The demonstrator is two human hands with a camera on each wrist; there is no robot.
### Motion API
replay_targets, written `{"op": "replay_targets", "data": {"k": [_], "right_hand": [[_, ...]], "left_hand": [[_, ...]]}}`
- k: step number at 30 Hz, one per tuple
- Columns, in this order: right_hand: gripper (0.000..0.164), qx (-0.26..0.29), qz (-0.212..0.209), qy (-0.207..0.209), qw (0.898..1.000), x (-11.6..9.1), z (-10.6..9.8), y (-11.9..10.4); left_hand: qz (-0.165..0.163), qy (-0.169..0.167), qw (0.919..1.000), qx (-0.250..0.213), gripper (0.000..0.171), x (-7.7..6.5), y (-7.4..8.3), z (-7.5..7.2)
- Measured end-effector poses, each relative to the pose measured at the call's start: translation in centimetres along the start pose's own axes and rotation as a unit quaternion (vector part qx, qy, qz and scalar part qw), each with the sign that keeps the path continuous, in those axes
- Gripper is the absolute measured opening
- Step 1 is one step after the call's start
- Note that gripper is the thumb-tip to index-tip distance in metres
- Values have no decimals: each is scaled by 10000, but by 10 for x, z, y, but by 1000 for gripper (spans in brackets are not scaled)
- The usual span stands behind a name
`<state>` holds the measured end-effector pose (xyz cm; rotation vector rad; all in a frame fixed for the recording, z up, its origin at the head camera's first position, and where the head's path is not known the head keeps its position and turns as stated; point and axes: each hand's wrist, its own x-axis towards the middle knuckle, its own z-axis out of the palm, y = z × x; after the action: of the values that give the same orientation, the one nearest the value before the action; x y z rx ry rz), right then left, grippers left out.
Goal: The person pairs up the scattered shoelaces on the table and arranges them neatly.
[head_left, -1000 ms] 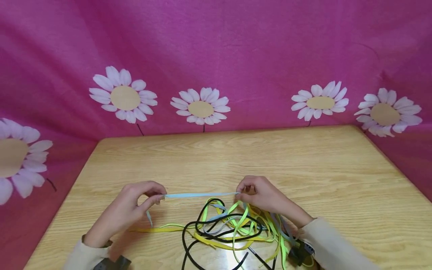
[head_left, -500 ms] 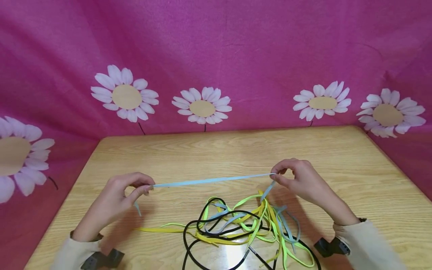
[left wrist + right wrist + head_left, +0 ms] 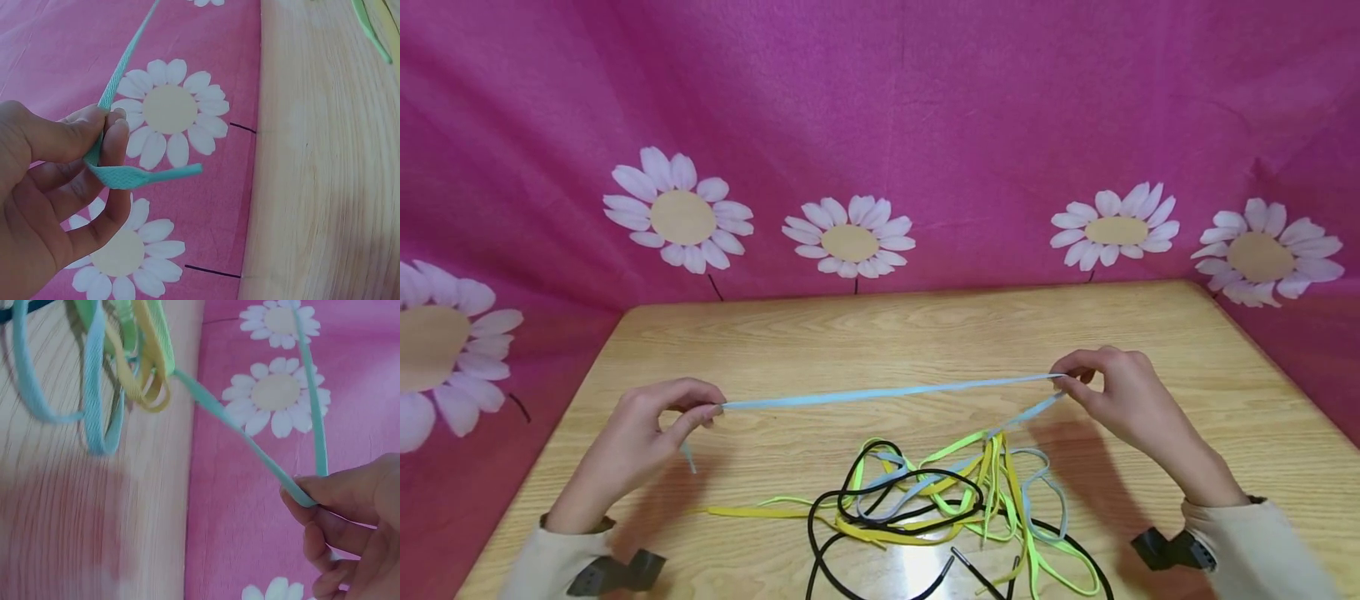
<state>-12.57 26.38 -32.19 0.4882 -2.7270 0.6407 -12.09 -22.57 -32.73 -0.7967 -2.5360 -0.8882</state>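
A light blue flat shoelace (image 3: 880,392) is stretched between both hands above the table. My left hand (image 3: 651,437) pinches it near one end between thumb and fingers; in the left wrist view the tipped end of the lace (image 3: 172,174) sticks out below the grip. My right hand (image 3: 1131,408) pinches the same lace farther along, and from there it slants down into a tangle. That pile mixes yellow laces (image 3: 917,537), neon green laces (image 3: 1037,550), black round laces (image 3: 820,508) and more light blue lace. Where the held lace runs inside the pile is hidden.
The wooden table (image 3: 760,333) lies under the hands. A pink cloth (image 3: 970,125) with printed daisies hangs along its back and sides. One yellow lace end (image 3: 752,512) reaches left from the pile, and black lace tips (image 3: 973,571) lie near the front.
My right hand has moved right and a little away, lengthening the taut blue stretch. My left hand has shifted slightly left. Part of the tangle's right side has shifted.
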Motion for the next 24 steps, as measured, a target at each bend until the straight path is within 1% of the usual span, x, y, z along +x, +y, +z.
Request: {"op": "replay_targets", "data": {"k": [6,10,16,24], "right_hand": [[10,-243,106,159,9995,-6,-7,11],[10,-332,244,173,9990,-10,-14,20],[11,-410,402,174,9982,-18,-26,39],[17,-415,173,195,9988,-27,-34,62]], "left_hand": [[-13,82,9998,160,25,0,-3,-4],[20,175,9995,268,25,0,-5,-7],[-5,259,9991,346,25,-1,-13,-11],[-73,300,9988,389,24,-1,-19,-13]]}}
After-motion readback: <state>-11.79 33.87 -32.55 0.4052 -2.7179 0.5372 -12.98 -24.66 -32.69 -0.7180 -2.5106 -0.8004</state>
